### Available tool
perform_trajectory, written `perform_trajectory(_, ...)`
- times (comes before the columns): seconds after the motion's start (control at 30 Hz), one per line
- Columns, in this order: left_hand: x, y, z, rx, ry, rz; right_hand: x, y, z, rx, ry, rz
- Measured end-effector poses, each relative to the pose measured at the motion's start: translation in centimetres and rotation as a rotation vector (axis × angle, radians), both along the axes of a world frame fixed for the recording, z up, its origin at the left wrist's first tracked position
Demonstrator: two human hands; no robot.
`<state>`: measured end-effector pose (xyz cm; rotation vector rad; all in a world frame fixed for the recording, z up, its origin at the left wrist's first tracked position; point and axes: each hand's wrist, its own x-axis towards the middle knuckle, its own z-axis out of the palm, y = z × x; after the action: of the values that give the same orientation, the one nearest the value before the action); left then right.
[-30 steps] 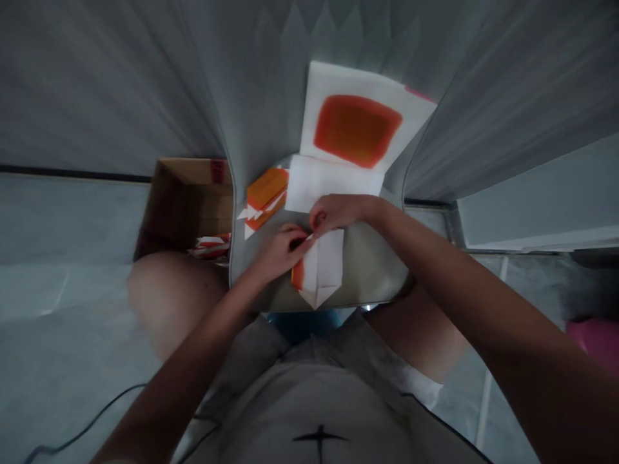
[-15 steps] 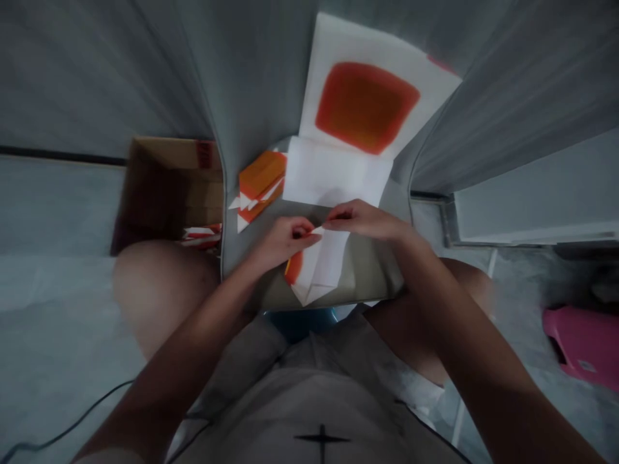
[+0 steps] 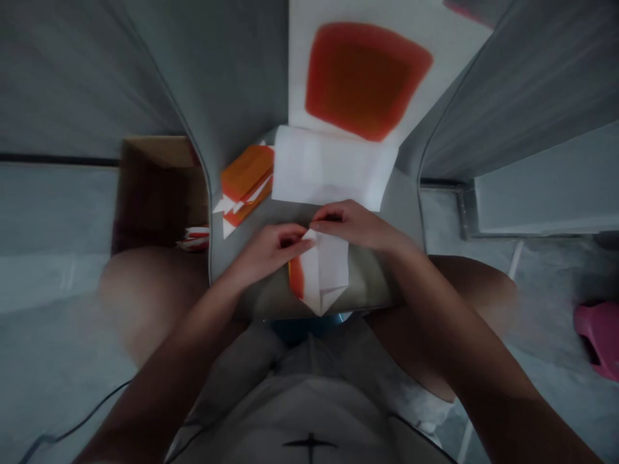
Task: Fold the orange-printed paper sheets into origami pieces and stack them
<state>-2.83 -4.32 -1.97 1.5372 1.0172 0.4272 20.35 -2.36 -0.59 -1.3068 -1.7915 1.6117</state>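
A partly folded sheet of paper [image 3: 333, 261], white with an orange-red patch along its left side, lies on the grey padded seat before me. Its near end comes to a point. My left hand [image 3: 275, 251] pinches its upper left edge between thumb and fingers. At the top edge, my right hand [image 3: 351, 222] has its fingertips closed on the paper, close beside the left fingertips. Just beyond my hands rests a blank white sheet [image 3: 333, 167]. Left of that sheet is a small pile of folded orange and white papers [image 3: 249, 173].
A large white sheet with an orange-red patch [image 3: 365, 77] leans against the seat back. An open cardboard box [image 3: 159, 193] stands at the left, with folded red and white papers [image 3: 194, 237] inside. A pink plastic stool [image 3: 599, 338] is on the floor at the right.
The folded paper has turned slightly, its near point shifting right and toward me. My left hand has moved a little left and down, still pinching. The camera view has shifted closer.
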Motion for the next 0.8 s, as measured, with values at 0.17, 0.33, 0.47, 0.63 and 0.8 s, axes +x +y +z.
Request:
perform_trajectory(0.17,-0.26,0.4,0.08,-0.024,-0.003,-0.016,0.15,-0.03,-0.22,0.028,-0.028,0.009)
perform_trajectory(0.33,-0.14,0.34,0.0,-0.021,-0.018,0.019,0.02,-0.16,-0.35,0.023,-0.02,0.003)
perform_trajectory(0.47,-0.11,0.26,-0.03,-0.02,-0.014,0.017,0.04,-0.27,-0.24,0.007,-0.016,0.0)
perform_trajectory(0.63,-0.17,0.16,-0.47,-0.014,-0.034,0.034,0.04,-0.33,-0.08,-0.004,-0.008,-0.001)
perform_trajectory(0.8,-0.34,0.02,-0.87,-0.043,-0.055,0.031,0.03,-0.31,0.15,-0.017,-0.01,0.001)
